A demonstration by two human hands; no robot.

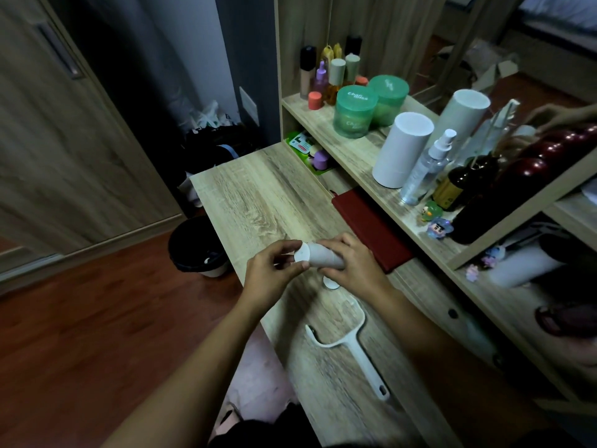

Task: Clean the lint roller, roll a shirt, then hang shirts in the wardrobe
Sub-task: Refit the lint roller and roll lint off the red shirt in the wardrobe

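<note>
Holding the lint roll [324, 257] just above the bench [258, 195], lengthwise between both hands. Pinching its round white end cap [302, 253] with the left hand [271, 270], thumb underneath and fingers curled over the rim. Wrapping the opposite end with the right hand [353, 263], fingers curled round the tube.

Lying on the wood directly under the right hand, partly hidden by it: a small white disc [331, 283]. Resting flat nearer the body: the white roller handle [355, 347], fork end toward the hands, grip toward the bench's near edge, well apart from the roll.

Lying just beyond the right hand, flat against the foot of the shelf unit: a dark red notebook [371, 227]. Standing upright on the shelf [355, 156] above it: a green jar [355, 114], a white cylinder [402, 148], a clear spray bottle [426, 166] and a dark bottle [465, 182], close together.

Standing on the reddish floor [97, 318] beside the bench's left edge: a black-lined bin [197, 247].
</note>
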